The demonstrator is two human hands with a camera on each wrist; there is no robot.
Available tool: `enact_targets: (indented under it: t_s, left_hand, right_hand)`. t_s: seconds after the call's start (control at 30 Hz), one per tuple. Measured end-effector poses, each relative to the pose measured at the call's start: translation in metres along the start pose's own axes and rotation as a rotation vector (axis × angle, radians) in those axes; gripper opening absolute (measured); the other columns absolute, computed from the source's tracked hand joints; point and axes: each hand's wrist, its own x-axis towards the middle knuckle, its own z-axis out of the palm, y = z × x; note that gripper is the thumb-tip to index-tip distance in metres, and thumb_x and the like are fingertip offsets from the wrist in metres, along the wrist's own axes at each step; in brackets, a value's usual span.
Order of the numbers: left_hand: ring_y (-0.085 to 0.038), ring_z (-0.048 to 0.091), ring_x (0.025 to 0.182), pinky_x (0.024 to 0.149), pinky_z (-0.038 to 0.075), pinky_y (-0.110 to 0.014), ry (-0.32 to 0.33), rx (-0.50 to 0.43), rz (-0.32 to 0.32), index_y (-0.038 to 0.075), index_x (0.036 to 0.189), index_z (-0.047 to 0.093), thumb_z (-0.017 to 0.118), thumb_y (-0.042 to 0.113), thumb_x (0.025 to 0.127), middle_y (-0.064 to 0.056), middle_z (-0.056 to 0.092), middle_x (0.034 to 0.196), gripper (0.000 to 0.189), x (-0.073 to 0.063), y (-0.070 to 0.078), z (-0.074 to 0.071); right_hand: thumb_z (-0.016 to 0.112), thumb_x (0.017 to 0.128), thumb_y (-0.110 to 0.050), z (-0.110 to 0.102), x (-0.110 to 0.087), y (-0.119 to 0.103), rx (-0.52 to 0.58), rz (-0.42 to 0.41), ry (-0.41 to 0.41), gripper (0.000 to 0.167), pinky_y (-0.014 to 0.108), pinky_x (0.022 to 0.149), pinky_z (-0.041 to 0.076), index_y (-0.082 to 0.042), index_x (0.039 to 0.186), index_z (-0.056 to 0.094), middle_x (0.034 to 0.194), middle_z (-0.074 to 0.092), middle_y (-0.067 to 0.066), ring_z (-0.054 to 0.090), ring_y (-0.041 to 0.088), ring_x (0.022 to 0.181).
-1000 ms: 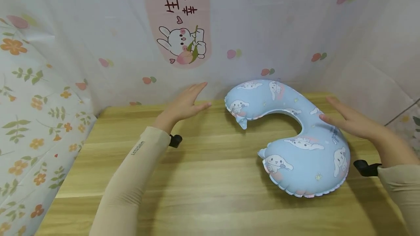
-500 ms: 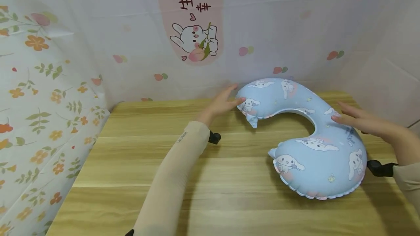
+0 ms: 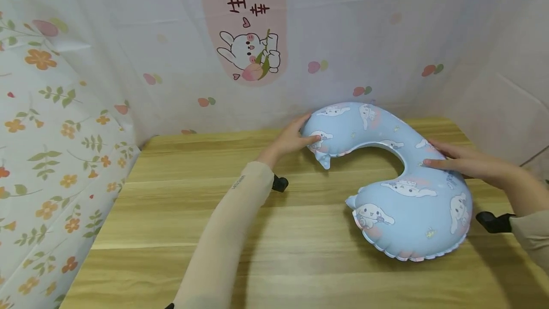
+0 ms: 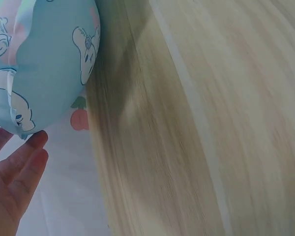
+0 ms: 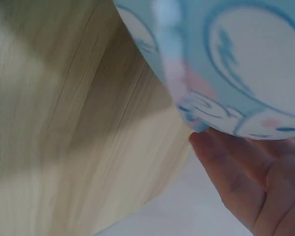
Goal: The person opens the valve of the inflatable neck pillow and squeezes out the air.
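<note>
A pale blue inflatable neck pillow [image 3: 420, 223] with white long-eared puppy prints lies on the wooden table, its U opening toward the left. My left hand [image 3: 289, 141] grips the far end, thumb on the upper face and fingers around the outer side. On the outer curve at the right, my right hand [image 3: 476, 163] holds the pillow with its thumb on top; the other fingers are partly hidden behind it. In the left wrist view, fingertips [image 4: 38, 140] meet the pillow's seam. The right wrist view has fingers [image 5: 231, 172] against the pillow's outer edge.
The wooden table [image 3: 180, 223] reaches back to a white curtain [image 3: 364, 23] printed with a rabbit and fruit. A flower-patterned sheet [image 3: 51, 166] hangs along the left side. Black wrist-camera mounts [image 3: 280, 184] stick out from both sleeves.
My left hand has moved right, across to the pillow's far end, and now grips it. My right hand has settled onto the outer curve. The head view has shifted slightly.
</note>
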Motion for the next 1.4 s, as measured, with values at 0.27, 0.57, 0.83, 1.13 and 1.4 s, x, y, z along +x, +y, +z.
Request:
enact_targets:
  t_s: [0.27,0.57,0.83,1.13,1.4]
  left_hand:
    - [-0.028,0.039,0.142,0.115,0.038,-0.045,0.05,-0.017,-0.007,0.015,0.156,0.032,0.075,0.038,0.088,-0.008,0.033,0.16,0.083,-0.024,-0.008,-0.018]
    - [-0.035,0.053,0.122,0.103,0.048,-0.044,0.005,0.047,-0.018,0.015,0.156,0.031,0.079,0.039,0.084,-0.011,0.035,0.151,0.09,-0.055,-0.018,-0.028]
    - [-0.032,0.054,0.114,0.1,0.049,-0.045,-0.036,0.095,-0.032,0.014,0.156,0.031,0.08,0.04,0.082,-0.01,0.037,0.151,0.092,-0.082,-0.017,-0.04]
    - [-0.03,0.055,0.113,0.096,0.052,-0.045,0.001,0.085,-0.069,0.017,0.154,0.035,0.084,0.045,0.076,-0.008,0.035,0.148,0.096,-0.121,-0.024,-0.05]
    - [-0.031,0.043,0.136,0.111,0.041,-0.051,-0.009,0.144,-0.076,0.019,0.157,0.025,0.082,0.05,0.077,-0.01,0.033,0.153,0.103,-0.15,-0.024,-0.052]
  right_hand:
    - [0.056,0.101,-0.034,0.008,0.003,-0.029,-0.049,-0.073,-0.017,0.08,0.039,0.089,0.053,-0.006,0.159,0.009,0.155,0.031,0.028,0.048,0.036,0.129]
    - [0.061,0.098,-0.032,0.014,0.007,-0.039,0.015,-0.068,-0.067,0.084,0.07,0.099,0.038,-0.007,0.159,0.01,0.16,0.018,0.03,0.025,0.057,0.14]
    - [0.063,0.097,-0.029,0.019,0.012,-0.048,0.161,-0.027,-0.17,0.09,0.052,0.079,0.056,-0.013,0.16,0.002,0.161,0.007,0.031,0.047,0.05,0.126]
    - [0.066,0.095,-0.027,0.023,0.03,-0.066,0.061,-0.165,-0.169,0.087,0.061,0.094,0.05,-0.009,0.16,0.01,0.16,0.017,0.029,0.026,0.063,0.138]
    - [0.067,0.094,-0.026,0.027,0.043,-0.08,0.027,-0.229,-0.207,0.085,0.067,0.099,0.043,-0.012,0.16,0.015,0.161,0.02,0.026,0.024,0.063,0.139]
